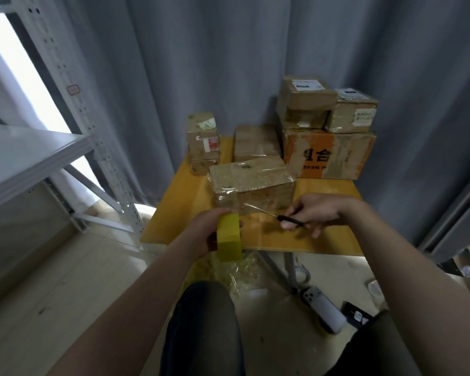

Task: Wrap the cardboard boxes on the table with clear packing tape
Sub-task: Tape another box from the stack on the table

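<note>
Between both hands, at the near part of the yellow table, a cardboard box is set, w/ shiny clear tape seen over its top & near face. The left hand is curled round a yellow tape roll, held just in front of the box's near-left corner. The right hand, to the right of the left hand & approx. level w/ it, is clamped on black-handled scissors. Thin blades are pointed left toward the box's near face; contact can't be told, nor whether the blades are apart. Beyond the right hand, an orange-printed box is seen at the table's far right, w/ two smaller boxes stacked on top. Beyond the left hand, a small box stack is stood, w/ a plain box between it & the orange one. A grey curtain is hung behind everything. Far left of the left hand, a white shelf unit is seen. Below the hands, on the floor, crumpled clear film is seen by the person's knee, & a phone beneath the right forearm.
</note>
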The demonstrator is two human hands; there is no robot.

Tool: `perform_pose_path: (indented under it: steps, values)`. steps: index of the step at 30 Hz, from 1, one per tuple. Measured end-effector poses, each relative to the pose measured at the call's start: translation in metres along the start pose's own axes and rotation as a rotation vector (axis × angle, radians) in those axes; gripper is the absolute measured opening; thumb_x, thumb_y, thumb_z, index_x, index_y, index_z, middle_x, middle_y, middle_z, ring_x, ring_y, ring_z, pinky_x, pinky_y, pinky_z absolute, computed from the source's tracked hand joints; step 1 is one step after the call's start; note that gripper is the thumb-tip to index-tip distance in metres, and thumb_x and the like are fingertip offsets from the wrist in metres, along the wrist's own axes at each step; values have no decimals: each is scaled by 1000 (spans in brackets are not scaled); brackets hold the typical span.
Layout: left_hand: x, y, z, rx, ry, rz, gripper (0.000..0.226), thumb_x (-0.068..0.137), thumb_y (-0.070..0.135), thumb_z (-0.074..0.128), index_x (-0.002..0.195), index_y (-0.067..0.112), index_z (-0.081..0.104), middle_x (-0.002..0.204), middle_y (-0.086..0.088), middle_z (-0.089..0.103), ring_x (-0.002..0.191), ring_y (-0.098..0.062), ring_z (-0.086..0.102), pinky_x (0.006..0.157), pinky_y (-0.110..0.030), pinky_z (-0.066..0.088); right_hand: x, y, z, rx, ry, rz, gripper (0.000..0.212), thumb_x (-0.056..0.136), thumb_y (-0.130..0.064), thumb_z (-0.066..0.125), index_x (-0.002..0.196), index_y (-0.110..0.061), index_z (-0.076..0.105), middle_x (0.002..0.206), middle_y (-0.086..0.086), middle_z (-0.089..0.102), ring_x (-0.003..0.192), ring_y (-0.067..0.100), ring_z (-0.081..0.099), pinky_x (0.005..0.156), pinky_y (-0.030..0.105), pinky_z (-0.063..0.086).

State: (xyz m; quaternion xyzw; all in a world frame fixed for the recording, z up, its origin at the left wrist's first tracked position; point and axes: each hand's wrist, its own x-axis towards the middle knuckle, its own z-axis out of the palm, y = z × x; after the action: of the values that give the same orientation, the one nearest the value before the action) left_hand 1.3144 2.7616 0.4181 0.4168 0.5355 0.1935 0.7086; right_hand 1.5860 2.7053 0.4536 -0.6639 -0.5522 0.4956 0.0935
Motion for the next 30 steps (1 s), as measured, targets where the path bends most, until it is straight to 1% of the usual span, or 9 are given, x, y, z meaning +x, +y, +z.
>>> perform_pose_path:
  steps: [6,11,15,17,18,20,23,27,30]
  values:
    - [9,-4,0,-58,-19,31,52,90,31,73,132,1,64,87,-11,77,65,-24,72,61,-33,58,36,-46,-11,-128,-94,52,45,81,-44,84,118,-20,72,94,-4,70,85,13,55,67,28,56]
    - [12,-4,-2,-111,-34,32,32,94,25,70,122,10,66,92,-12,79,72,-23,70,74,-36,57,58,-67,-10,-213,-94,-28,63,63,-47,90,113,-12,76,91,1,71,76,13,59,63,26,57]
    - [15,-4,-3,-113,-46,32,29,94,24,69,120,12,67,91,-10,79,77,-22,71,81,-38,55,69,-61,-14,-159,-31,-80,50,63,-32,94,102,-4,79,90,12,72,87,26,70,76,34,63]
    - [19,-4,-4,-103,-46,37,33,93,24,70,123,12,66,92,-10,79,77,-22,71,82,-39,55,69,-59,-14,-133,-41,-57,42,67,-24,93,102,-4,79,92,12,74,87,22,74,83,37,64]
    - [19,-4,-4,-90,-54,41,35,92,25,71,125,11,66,92,-11,79,76,-22,71,82,-38,55,66,-58,-13,-139,-57,-47,39,71,-23,92,103,-5,79,94,10,75,85,17,74,82,33,64]
    - [19,-5,-3,-69,-69,50,37,92,24,72,125,9,66,92,-12,79,74,-23,71,81,-38,56,59,-59,-11,-244,-78,-44,41,78,-33,88,111,-11,78,100,1,76,86,9,71,74,22,59]
    - [17,-5,-2,-69,-70,58,33,93,21,71,122,5,66,89,-14,78,71,-25,71,76,-37,56,51,-61,-4,-361,-115,-73,53,77,-58,79,120,-28,74,109,-15,68,98,6,62,76,19,52]
    - [17,-4,-1,-3,-79,68,32,92,23,70,120,6,68,90,-14,78,74,-25,73,77,-38,57,51,-47,0,-283,-140,-106,61,67,-65,82,117,-31,72,108,-8,65,93,9,58,80,25,52]
    - [15,-1,-1,46,-113,69,26,94,23,70,117,11,70,94,-15,77,80,-29,74,82,-42,57,48,-38,-1,-307,-137,-103,60,67,-68,84,115,-35,73,113,-6,66,99,14,60,83,30,51]
